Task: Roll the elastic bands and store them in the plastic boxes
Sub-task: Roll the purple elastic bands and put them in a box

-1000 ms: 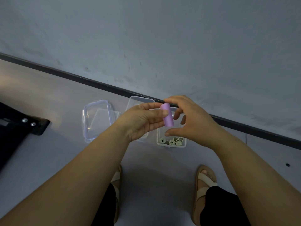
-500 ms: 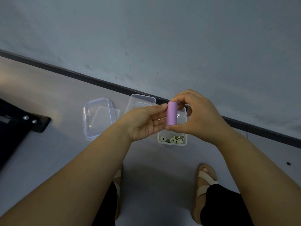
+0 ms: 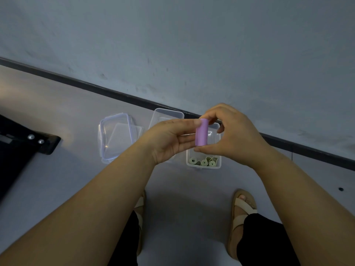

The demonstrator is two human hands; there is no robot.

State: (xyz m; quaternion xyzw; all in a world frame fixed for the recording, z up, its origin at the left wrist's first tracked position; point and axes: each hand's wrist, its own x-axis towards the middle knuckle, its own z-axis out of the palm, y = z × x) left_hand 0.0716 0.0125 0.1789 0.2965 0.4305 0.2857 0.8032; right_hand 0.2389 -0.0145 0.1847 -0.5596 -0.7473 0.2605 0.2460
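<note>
A purple elastic band, rolled into a short upright cylinder, sits between my two hands. My right hand pinches it top and bottom with thumb and fingers. My left hand touches its left side with the fingertips. Below the hands on the floor stands a clear plastic box with several rolled pale green bands in it. A second clear box stands just left of it, mostly hidden by my left hand.
Two clear lids lie stacked on the floor to the left of the boxes. A black object with two screws lies at the far left. A dark skirting strip runs along the wall. My sandalled feet are below.
The purple roll has turned from tilted to upright and risen slightly. My right hand closed in around it from the right, and my left hand stayed at its side.
</note>
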